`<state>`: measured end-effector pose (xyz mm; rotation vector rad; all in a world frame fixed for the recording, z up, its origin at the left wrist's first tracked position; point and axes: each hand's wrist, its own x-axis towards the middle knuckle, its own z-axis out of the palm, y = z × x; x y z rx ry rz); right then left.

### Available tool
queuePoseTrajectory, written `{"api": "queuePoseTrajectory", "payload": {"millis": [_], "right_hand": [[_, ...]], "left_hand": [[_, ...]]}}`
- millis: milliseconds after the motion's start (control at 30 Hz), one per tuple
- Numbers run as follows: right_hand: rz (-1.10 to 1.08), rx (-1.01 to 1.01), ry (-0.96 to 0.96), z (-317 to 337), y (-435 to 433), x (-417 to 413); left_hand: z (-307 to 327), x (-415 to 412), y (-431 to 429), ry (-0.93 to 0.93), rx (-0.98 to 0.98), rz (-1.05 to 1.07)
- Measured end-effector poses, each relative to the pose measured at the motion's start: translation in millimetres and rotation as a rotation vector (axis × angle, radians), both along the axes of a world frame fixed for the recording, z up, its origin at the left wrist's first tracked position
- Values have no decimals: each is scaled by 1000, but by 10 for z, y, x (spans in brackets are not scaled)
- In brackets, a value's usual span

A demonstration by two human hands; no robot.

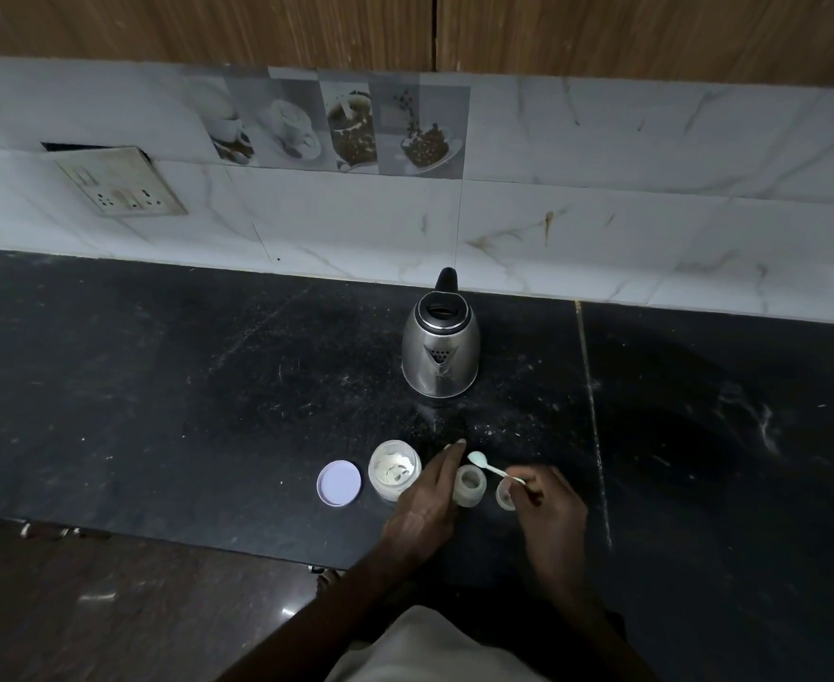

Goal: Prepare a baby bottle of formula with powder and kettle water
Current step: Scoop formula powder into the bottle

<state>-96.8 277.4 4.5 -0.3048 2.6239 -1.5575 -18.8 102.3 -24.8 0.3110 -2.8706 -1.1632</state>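
Near the counter's [208, 386] front edge, a small spoon [491, 467] is pinched by its handle in the right hand [548, 504], its bowl angled leftward over the open baby bottle's [470, 487] rim. The bottle is steadied by the left hand's [430, 489] straight fingers, with the open powder jar [394, 469] just left of them.

A black speckled stone bench [159, 386] has a thin brass-coloured seam strip [590, 411] crossing it towards its right end. Behind its back edge stands a white marble-look tiled wall [651, 189], with grey coffee-picture tiles [341, 125] and a grimy socket plate [119, 182] further left. Brown wooden cupboard doors [208, 27] sit above.
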Motion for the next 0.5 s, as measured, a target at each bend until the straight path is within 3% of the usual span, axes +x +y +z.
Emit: {"api": "queuePoseTrajectory", "payload": {"millis": [133, 267, 333, 500], "right_hand": [[-132, -334, -429, 90, -206, -38], [2, -298, -519, 126, -551, -24], [97, -176, -437, 132, -735, -6], [346, 291, 78, 14, -1111, 9]], "left_hand": [[58, 193, -218, 99, 21, 82], [61, 294, -493, 194, 59, 271], [83, 321, -578, 196, 75, 319], [28, 400, -658, 144, 71, 322]]}}
